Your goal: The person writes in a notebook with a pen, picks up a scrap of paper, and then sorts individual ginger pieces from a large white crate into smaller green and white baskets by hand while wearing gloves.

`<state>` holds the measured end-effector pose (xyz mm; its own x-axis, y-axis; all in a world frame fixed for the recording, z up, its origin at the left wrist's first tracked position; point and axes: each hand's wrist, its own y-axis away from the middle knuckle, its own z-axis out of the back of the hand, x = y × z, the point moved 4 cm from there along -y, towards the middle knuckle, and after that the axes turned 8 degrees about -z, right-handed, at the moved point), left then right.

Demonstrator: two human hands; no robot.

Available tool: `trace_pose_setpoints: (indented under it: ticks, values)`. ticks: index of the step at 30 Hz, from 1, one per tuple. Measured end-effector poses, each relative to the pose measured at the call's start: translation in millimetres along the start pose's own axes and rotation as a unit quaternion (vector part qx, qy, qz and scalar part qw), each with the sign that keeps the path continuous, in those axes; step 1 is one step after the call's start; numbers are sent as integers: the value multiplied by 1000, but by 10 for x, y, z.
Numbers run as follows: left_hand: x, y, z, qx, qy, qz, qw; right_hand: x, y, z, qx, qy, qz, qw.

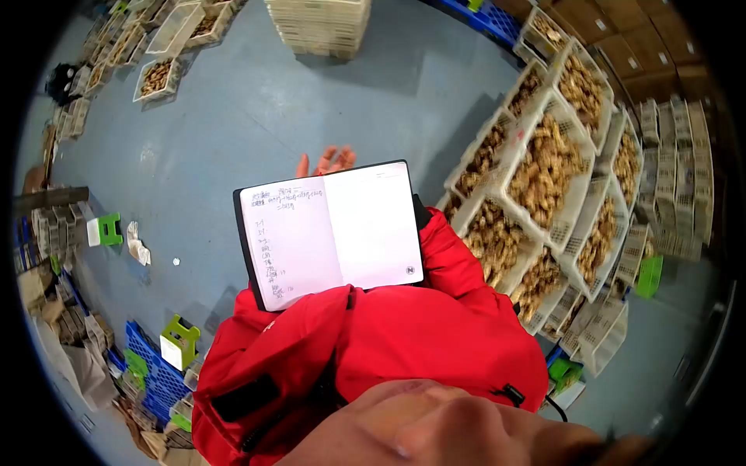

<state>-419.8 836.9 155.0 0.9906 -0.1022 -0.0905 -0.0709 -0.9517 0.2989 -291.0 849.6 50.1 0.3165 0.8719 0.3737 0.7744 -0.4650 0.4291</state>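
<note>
And here an open notebook [373, 233] is seen, spread wide in front of the wearer's red jacket [443, 334], its near edge set close against the cloth; the left page is filled with handwriting, two lines and a sum at the top and a column of short entries running down below; the right page is left mostly bare, with only a small round mark printed at its lower corner; now to the hand [336, 161], shown just past the far edge of the notebook, fingers parted and loosely curled, thumb held apart, nothing seen clasped between them; whether it is the left or the right cannot be told, and whether the notebook is held by a grip underneath cannot be told either, the rest being hidden by the covers; the right sleeve [458, 252] is lost behind the notebook's right side, and the other hand is not shown; over to the right, pale crates [573, 159] are packed with knobbly golden-brown produce [544, 167]; on the blue-grey floor [233, 116] ahead, a stack of pale crates [315, 23] is placed; to the left, a green stool [109, 230] and crumpled paper [138, 245] are spotted.
</note>
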Motion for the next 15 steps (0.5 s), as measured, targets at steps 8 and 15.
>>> trace_pose_setpoints:
  ticks: [8, 15]
  values:
    - [-508, -1778, 34, 83, 25, 35, 996, 1722, -956, 240, -43, 16, 39, 998]
    - [-668, -3380, -375, 105, -3, 56, 993, 3212, -663, 315, -271, 63, 184, 943]
